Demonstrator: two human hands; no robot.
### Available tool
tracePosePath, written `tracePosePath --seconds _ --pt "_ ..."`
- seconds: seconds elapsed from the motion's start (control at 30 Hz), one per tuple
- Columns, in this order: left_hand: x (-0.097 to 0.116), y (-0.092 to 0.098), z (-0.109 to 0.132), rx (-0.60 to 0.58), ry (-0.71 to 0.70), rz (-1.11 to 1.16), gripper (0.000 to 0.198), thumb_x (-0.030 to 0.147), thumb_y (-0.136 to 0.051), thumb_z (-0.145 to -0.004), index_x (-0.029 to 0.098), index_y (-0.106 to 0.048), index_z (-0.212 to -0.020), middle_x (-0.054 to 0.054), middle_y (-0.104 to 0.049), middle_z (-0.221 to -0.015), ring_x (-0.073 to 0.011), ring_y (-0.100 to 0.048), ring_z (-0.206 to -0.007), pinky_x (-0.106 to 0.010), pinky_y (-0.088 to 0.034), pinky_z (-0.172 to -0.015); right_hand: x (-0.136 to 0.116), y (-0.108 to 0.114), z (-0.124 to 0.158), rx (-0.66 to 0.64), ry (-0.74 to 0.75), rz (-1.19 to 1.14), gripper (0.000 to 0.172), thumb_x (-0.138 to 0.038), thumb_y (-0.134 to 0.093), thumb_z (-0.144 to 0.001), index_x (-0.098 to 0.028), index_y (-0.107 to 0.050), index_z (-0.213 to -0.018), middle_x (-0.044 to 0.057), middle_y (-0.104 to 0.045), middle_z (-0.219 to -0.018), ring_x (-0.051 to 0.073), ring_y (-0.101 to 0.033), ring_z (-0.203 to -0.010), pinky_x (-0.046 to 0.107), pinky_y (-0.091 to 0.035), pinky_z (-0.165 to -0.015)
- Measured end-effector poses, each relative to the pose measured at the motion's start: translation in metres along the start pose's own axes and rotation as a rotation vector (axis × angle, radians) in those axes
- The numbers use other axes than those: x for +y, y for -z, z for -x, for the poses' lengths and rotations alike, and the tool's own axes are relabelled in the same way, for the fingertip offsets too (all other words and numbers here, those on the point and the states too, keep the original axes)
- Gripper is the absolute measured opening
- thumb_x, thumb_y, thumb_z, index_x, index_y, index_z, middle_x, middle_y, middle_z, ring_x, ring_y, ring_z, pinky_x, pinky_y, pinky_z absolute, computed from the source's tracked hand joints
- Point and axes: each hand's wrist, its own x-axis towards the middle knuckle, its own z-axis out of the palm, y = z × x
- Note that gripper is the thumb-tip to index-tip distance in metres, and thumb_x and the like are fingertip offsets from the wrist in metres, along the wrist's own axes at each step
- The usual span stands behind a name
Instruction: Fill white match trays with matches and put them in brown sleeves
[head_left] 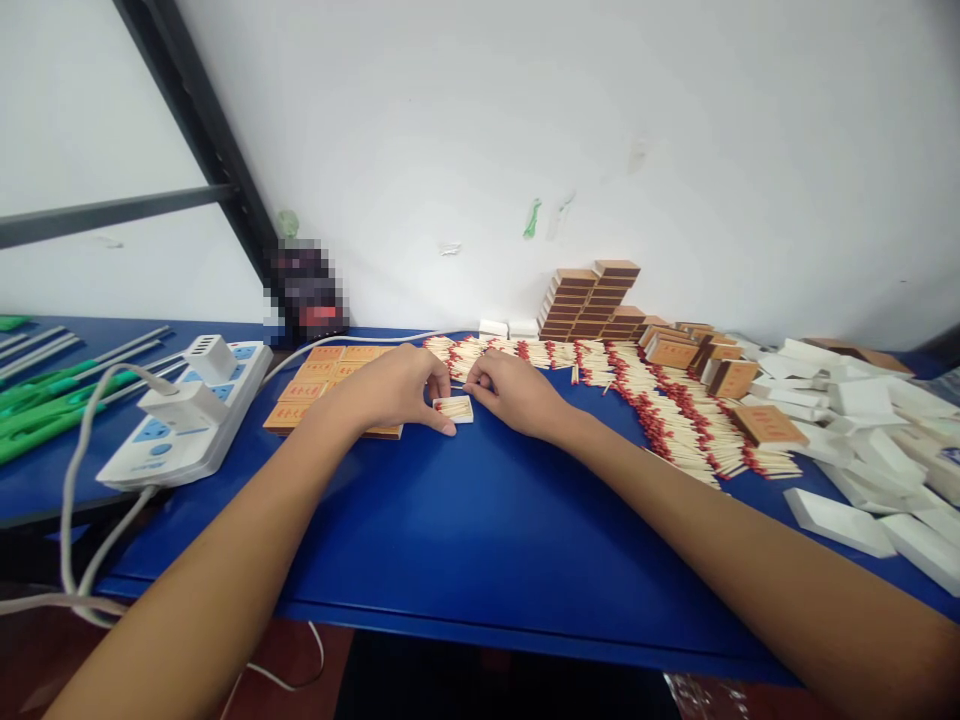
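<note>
A small white matchbox tray with several matches in it sits at the middle of the blue table. My left hand grips it from the left, thumb at the near side and fingers at the far side. Just right of the tray, my right hand is closed with its fingers curled and pinched; whatever they hold is hidden. Beyond both hands lies a band of loose red-tipped matches, running to the right. Orange matchboxes lie in rows by my left hand and partly behind it.
Stacked matchboxes stand against the wall, and loose ones lie on the matches. White trays are heaped at the right. On the left are a power strip with cables and green-handled tools.
</note>
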Motion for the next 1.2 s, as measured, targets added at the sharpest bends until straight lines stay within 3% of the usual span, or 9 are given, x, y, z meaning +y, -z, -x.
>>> tracePosePath --seconds 0.13,0.3,0.63,0.9,1.2 --pt "0.003 0.001 0.0 -0.003 -0.003 -0.026 0.026 0.039 -0.092 -0.071 0.021 -0.08 -0.085 0.0 -0.077 -0.084 -0.0171 -0.066 -0.074 -0.028 -0.042 -0.064 -0.002 -0.005 0.0 0.057 0.002 0.015 0.004 -0.022 -0.064 -0.1 -0.019 -0.068 -0.101 0.006 -0.066 -0.102 0.019 -0.059 -0.087 0.03 -0.04 -0.077" --pt "0.004 0.001 0.0 0.0 0.011 -0.04 0.027 0.039 -0.093 -0.071 0.022 -0.081 -0.088 -0.001 -0.078 -0.085 -0.0181 -0.067 -0.074 -0.028 -0.041 -0.064 -0.001 -0.003 0.0 0.048 -0.005 0.025 0.008 -0.023 -0.066 -0.1 -0.019 -0.069 -0.094 0.006 -0.064 -0.099 0.019 -0.059 -0.086 0.03 -0.04 -0.075" --pt "0.0 -0.006 -0.004 0.03 -0.027 -0.033 0.032 0.044 -0.093 -0.071 0.021 -0.08 -0.089 -0.002 -0.078 -0.088 -0.0194 -0.068 -0.078 -0.029 -0.041 -0.066 0.016 0.018 0.017 -0.034 -0.037 0.04 0.009 -0.023 -0.063 -0.1 -0.019 -0.067 -0.094 0.006 -0.065 -0.096 0.019 -0.057 -0.083 0.03 -0.039 -0.073" --pt "0.0 -0.006 -0.004 0.019 -0.037 -0.008 0.031 0.043 -0.093 -0.072 0.02 -0.079 -0.088 0.0 -0.078 -0.088 -0.0181 -0.067 -0.077 -0.029 -0.042 -0.066 0.0 0.017 0.017 -0.044 -0.057 0.088 0.009 -0.024 -0.066 -0.099 -0.02 -0.066 -0.091 0.008 -0.066 -0.098 0.021 -0.058 -0.087 0.032 -0.041 -0.077" --pt "0.002 -0.005 -0.004 0.007 -0.026 -0.025 0.034 0.046 -0.092 -0.072 0.02 -0.079 -0.089 -0.002 -0.077 -0.089 -0.0191 -0.067 -0.078 -0.03 -0.041 -0.066 0.0 0.017 0.018 -0.043 -0.098 0.148 0.005 -0.021 -0.064 -0.1 -0.019 -0.067 -0.096 0.008 -0.066 -0.105 0.021 -0.061 -0.091 0.032 -0.043 -0.081"
